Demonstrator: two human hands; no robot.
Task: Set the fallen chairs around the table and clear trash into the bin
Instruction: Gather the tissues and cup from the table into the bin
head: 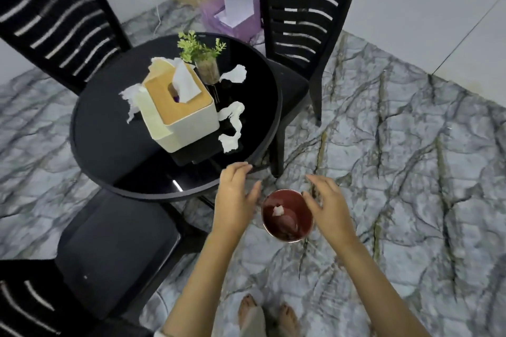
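We see both hands held over the floor with the small red bin (287, 216) between them. The left hand (236, 194) is at the bin's 9 o'clock, fingers spread and empty, its fingertips close to the rim of the round black table (109, 150). The right hand (325, 200) is at the bin's 3 o'clock, also spread wide and holding nothing, its thumb just beside the bin's rim; we cannot tell whether it touches. Inside the bin we count 1 white scrap (278, 210).

We count 3 black slatted chairs, all upright: 1 at the table's 10 o'clock (54, 22), 1 at its 2 o'clock (301, 16), and 1 at its 7 o'clock (115, 249), its seat tucked partly under the tabletop.

On the table we count 1 tissue box (180, 112) with a wooden top and a sheet standing out of its slot, and 1 small potted plant (204, 60) at the box's 1 o'clock. Loose tissue lies in 3 pieces: 1 crumpled piece (132, 101) against the box's 9 o'clock side, 1 torn piece (235, 75) just beside the plant, and 1 long twisted strip (232, 126) at the box's 3 o'clock, well apart from both hands.
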